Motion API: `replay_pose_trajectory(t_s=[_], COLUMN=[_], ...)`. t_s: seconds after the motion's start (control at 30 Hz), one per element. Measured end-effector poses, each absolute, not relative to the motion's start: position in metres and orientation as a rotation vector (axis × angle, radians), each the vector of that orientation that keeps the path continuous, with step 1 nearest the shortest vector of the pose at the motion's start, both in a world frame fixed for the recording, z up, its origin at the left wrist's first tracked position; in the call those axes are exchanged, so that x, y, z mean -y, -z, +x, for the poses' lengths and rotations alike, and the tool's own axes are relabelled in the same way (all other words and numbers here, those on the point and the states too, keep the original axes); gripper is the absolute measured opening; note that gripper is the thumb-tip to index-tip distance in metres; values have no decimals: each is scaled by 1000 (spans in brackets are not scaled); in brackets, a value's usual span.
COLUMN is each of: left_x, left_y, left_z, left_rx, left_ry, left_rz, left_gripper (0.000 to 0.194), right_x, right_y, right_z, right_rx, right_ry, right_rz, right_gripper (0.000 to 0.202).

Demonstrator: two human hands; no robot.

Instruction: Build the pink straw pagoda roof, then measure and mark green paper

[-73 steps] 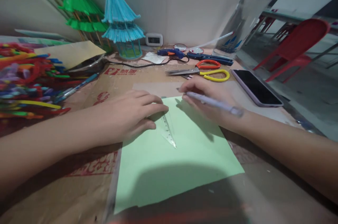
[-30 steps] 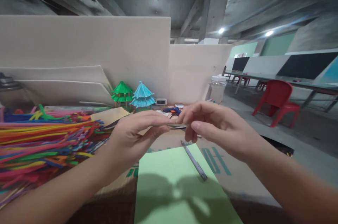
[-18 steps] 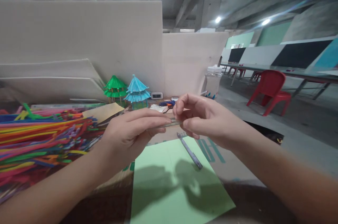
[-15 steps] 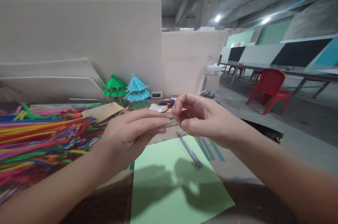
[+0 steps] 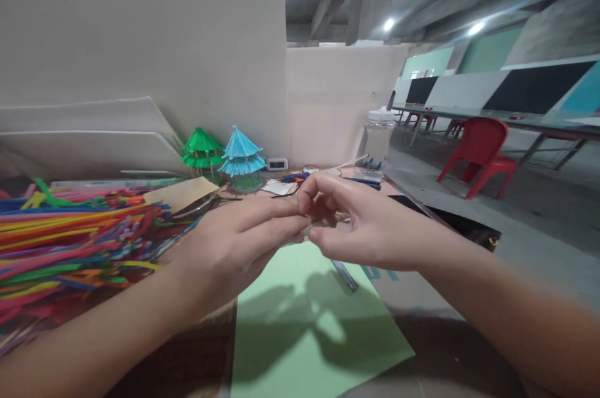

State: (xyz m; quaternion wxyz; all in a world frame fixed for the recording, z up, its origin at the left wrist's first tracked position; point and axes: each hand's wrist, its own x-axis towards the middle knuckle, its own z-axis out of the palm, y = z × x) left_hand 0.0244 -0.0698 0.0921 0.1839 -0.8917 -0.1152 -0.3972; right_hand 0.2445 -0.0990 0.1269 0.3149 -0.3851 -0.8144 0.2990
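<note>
Over a sheet of light green paper (image 5: 281, 329), my two hands meet at the fingertips. My left hand (image 5: 234, 242) points right, its fingers pressed together and its thumb mostly hidden underneath. Curled into a pinch, my right hand (image 5: 360, 217) touches the left fingertips with its thumb and forefinger. Anything held between them is too small or covered to make out. A grey pen (image 5: 344, 275) lies on the paper below my right hand, its far end hidden by that hand.
At the left lies a pile of colourful pipe cleaners (image 5: 79, 242). Behind stand a green pavilion model (image 5: 201, 148), a blue pavilion model (image 5: 242, 160), a small digital clock (image 5: 276, 164) and a clear plastic bottle (image 5: 375, 142). White boards (image 5: 140, 60) rise at the back. A red chair (image 5: 478, 148) stands to the right.
My hands have come together; the right fingertips now touch the left ones, where a small gap showed. Both sit slightly lower in view, and my right hand covers more of the pen.
</note>
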Motion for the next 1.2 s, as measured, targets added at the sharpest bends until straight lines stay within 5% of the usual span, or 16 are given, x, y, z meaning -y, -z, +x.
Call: replay_pose_trajectory(t_s=[0.43, 0.77, 1.2], left_x=[71, 79, 83], left_y=[-103, -108, -111], left_z=[28, 30, 32], left_rx=[577, 1033, 1289], left_ry=[1521, 2093, 2360], left_rz=[-2728, -3033, -3099], left_gripper=[13, 17, 16], right_x=[92, 98, 98], right_y=[-136, -139, -130], right_z=[252, 254, 253], right_rx=[1795, 1803, 1845], right_ry=[-1412, -932, -865], right_rz=[-716, -769, -795], right_gripper=[28, 21, 32])
